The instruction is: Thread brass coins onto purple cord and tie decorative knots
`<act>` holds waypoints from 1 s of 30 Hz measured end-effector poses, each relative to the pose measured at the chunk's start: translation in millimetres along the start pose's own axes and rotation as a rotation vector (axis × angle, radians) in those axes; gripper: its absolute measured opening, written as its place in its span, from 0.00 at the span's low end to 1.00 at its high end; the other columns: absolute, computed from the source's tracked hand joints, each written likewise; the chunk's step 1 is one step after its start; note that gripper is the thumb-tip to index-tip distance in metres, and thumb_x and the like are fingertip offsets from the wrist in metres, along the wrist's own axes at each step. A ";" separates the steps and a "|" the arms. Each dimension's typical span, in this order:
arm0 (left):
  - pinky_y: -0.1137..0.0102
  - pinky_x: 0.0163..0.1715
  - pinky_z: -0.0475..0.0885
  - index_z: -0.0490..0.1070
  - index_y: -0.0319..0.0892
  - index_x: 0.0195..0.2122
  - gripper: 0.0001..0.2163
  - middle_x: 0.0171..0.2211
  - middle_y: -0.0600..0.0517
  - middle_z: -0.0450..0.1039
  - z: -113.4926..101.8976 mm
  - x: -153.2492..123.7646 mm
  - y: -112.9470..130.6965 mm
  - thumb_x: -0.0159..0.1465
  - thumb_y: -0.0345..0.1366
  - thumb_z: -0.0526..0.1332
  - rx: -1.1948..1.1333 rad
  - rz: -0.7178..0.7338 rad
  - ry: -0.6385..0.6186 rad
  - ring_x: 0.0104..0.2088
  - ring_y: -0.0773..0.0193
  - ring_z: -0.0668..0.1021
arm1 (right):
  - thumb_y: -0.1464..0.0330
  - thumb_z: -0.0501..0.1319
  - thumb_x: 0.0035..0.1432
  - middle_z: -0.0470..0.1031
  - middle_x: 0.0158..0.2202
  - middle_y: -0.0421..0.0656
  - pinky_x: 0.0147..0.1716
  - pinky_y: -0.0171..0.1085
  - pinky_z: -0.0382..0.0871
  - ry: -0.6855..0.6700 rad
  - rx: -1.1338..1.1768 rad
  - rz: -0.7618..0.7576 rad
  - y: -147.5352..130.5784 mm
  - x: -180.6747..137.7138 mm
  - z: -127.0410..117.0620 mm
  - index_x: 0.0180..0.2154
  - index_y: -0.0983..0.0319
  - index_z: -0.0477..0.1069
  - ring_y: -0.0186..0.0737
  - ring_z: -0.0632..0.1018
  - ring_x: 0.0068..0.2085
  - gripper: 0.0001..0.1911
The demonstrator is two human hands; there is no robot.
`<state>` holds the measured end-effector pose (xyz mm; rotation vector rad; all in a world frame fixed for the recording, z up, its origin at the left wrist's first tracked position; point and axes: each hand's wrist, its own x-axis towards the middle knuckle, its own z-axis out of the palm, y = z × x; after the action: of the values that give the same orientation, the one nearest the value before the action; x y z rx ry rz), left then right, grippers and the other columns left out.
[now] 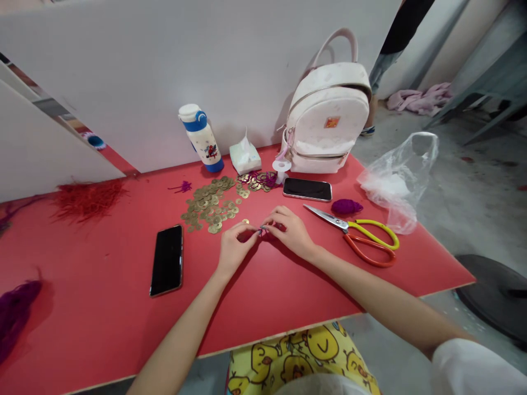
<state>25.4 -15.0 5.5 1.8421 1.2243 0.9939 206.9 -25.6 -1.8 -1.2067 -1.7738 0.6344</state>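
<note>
My left hand (237,248) and my right hand (289,232) meet above the red table, fingertips almost together. Both are closed in a pinch on a short piece of purple yarn (263,231); its ends are mostly covered by the fingers. Just beyond the left hand spreads a pile of brass-coloured coins with holes (209,202). Purple yarn strands (267,179) lie over more coins farther back. To the right of my right hand rest large scissors (349,226) with one yellow and one red handle, blades apart. Behind them is a small purple yarn bundle (346,206).
Phones lie at left (167,260) and back right (307,189). Along the back stand a bottle (202,140), tissue pack (245,157), white spool (281,169) and backpack (327,118). A plastic bag (397,184) sits at the right edge, red shreds (88,200) at left.
</note>
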 end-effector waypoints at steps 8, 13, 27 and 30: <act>0.66 0.40 0.74 0.79 0.42 0.30 0.05 0.31 0.49 0.80 0.2 0.4 -2.8 0.58 0.35 0.64 -0.015 0.035 -0.021 0.32 0.61 0.79 | 0.68 0.61 0.62 0.71 0.33 0.42 0.36 0.37 0.66 0.033 0.029 0.033 2.4 1.8 0.0 0.33 0.60 0.75 0.39 0.72 0.36 0.06; 0.66 0.39 0.74 0.79 0.42 0.32 0.06 0.32 0.48 0.80 -0.2 0.7 -1.8 0.59 0.35 0.64 -0.044 0.024 -0.038 0.32 0.61 0.80 | 0.70 0.62 0.61 0.71 0.32 0.42 0.35 0.36 0.66 0.034 0.063 0.054 2.5 2.7 -0.5 0.32 0.60 0.75 0.38 0.72 0.36 0.05; 0.68 0.36 0.75 0.80 0.42 0.31 0.05 0.31 0.48 0.80 -0.3 0.3 -2.5 0.58 0.35 0.64 -0.079 0.007 -0.036 0.33 0.61 0.80 | 0.69 0.62 0.61 0.70 0.32 0.42 0.35 0.37 0.67 0.031 0.105 0.013 0.3 1.8 2.2 0.32 0.60 0.77 0.38 0.72 0.35 0.05; 0.68 0.35 0.75 0.80 0.42 0.31 0.06 0.31 0.48 0.80 -0.8 1.0 -3.1 0.58 0.36 0.63 -0.086 0.001 -0.010 0.33 0.61 0.80 | 0.68 0.62 0.61 0.71 0.32 0.43 0.35 0.38 0.67 0.030 0.106 -0.004 0.2 2.4 1.2 0.31 0.60 0.76 0.39 0.72 0.36 0.06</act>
<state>23.7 -12.9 3.5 1.7792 1.1564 1.0214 205.6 -23.3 -1.7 -1.1341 -1.6960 0.6957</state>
